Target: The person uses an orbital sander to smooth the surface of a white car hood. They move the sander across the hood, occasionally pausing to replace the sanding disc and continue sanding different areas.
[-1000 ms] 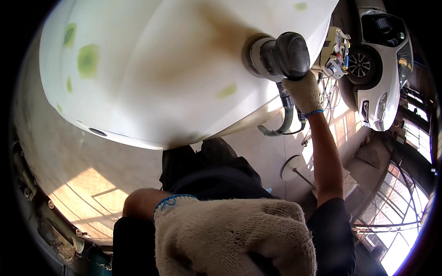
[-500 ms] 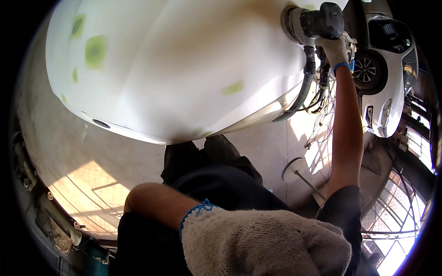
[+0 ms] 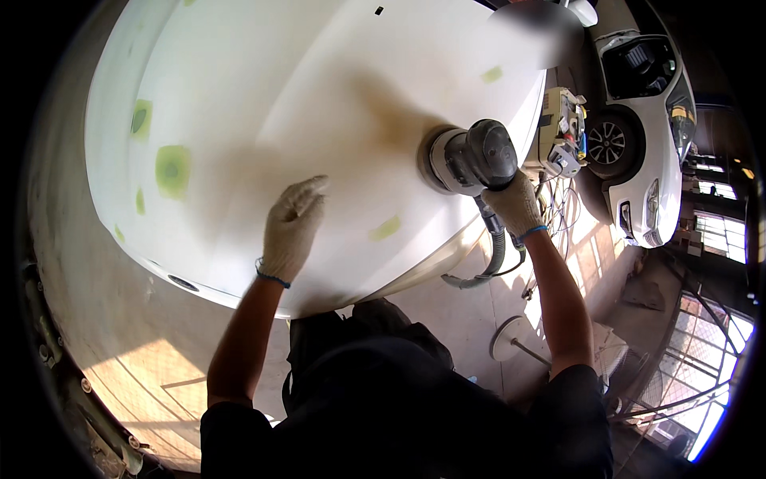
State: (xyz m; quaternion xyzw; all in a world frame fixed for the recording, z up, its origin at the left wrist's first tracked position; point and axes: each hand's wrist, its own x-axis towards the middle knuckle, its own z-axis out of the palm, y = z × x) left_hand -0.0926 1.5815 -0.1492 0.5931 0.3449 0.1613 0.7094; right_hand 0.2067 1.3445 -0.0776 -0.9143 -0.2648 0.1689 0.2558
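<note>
A white car hood [image 3: 319, 104] with several yellow-green patches [image 3: 172, 172] spreads before me. On its right part rests a dark, round-headed power sander [image 3: 471, 156], its pad on the panel. My right hand [image 3: 515, 203], in a knit glove, is wrapped round the sander's grip; its fingertips are partly hidden behind the tool. A ribbed grey hose [image 3: 493, 251] hangs down from the sander past the hood's edge. Over the hood, left of the sander, hovers my gloved left hand [image 3: 294, 223], empty, its fingers loosely bent and the thumb apart.
Right of the hood stands a cart [image 3: 558, 132] with supplies, cables [image 3: 562, 207] tangled on the floor below. Another white car [image 3: 646, 160] is parked farther right. A round-based stand [image 3: 507, 339] is on the floor near my right arm. A blurred dark shape [image 3: 550, 36] sits at the upper right.
My left hand has gone from close in front of me out over the hood. The sander, in my right hand, has shifted left and nearer on the panel. My view has tilted too.
</note>
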